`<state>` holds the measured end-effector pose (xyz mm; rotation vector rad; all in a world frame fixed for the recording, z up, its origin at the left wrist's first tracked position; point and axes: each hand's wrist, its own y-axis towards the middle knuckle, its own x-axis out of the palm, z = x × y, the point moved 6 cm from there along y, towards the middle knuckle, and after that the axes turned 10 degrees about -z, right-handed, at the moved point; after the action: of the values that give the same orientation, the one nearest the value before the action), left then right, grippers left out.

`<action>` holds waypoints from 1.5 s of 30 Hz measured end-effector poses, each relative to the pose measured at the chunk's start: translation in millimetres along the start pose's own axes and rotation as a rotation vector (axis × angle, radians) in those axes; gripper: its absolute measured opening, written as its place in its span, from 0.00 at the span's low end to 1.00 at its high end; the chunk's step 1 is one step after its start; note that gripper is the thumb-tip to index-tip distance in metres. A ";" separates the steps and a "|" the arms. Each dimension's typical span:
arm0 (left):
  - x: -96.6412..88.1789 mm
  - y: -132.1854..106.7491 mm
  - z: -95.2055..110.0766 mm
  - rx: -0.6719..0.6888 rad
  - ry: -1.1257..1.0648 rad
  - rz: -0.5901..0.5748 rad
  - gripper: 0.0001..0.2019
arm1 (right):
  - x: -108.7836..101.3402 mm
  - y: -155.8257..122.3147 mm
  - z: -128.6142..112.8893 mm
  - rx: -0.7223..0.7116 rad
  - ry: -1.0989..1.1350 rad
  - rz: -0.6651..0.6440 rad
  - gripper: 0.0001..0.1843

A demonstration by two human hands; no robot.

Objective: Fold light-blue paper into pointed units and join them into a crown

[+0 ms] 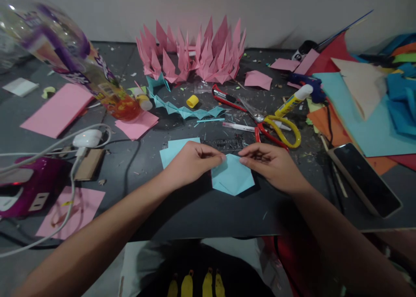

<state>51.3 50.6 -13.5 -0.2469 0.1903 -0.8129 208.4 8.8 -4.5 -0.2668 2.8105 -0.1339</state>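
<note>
A light blue sheet of folding paper (234,177), with crease lines and folded corners, is held just above the dark table. My left hand (196,160) pinches its upper left corner between thumb and finger. At the upper right edge, my right hand (273,162) has thumb and fingertips closed on the paper. More light blue paper squares (175,149) lie partly under my left hand. Behind the hands rests a clear ruler (222,144). Farther back stretches a chain of folded light blue paper pieces (185,112).
Pink folded-paper spikes (195,58) stand at the back. Scissors (260,117), a box cutter (227,98) and a glue stick (294,99) lie right of centre. A phone (365,180) is at right; a plastic bottle (78,58) and white cable (73,193) are at left.
</note>
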 end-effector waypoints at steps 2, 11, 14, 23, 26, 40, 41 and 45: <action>0.9 0.4 -0.8 -0.001 -0.023 -0.014 0.09 | -1.2 0.5 0.3 -0.003 -0.020 0.013 0.07; 1.4 -0.9 2.5 0.086 0.165 -0.033 0.09 | 1.0 1.8 7.9 0.010 -0.111 -0.069 0.11; 1.3 -4.0 8.1 0.137 0.445 0.035 0.07 | 5.0 1.3 5.2 -0.028 -0.249 -0.094 0.09; 12.5 -2.4 6.9 0.090 0.956 0.144 0.07 | 21.9 1.1 -7.6 -0.276 -0.756 -0.066 0.09; 14.2 -2.8 7.3 0.045 1.015 0.164 0.06 | 27.5 0.2 -8.6 -0.359 -0.907 -0.068 0.12; 37.2 -14.8 12.8 0.166 1.371 0.009 0.09 | 40.3 -4.0 -4.9 -0.422 -1.145 -0.158 0.16; 38.2 -15.2 13.2 0.159 1.373 -0.002 0.10 | 40.3 -4.1 -4.3 -0.418 -1.148 -0.159 0.17; 35.4 -15.4 14.0 0.139 1.327 -0.014 0.10 | 38.7 -3.0 -5.5 -0.390 -1.105 -0.152 0.16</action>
<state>68.1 16.5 1.7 0.4668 1.3667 -0.8927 171.0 -1.4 -10.5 -0.4621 1.6909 0.4115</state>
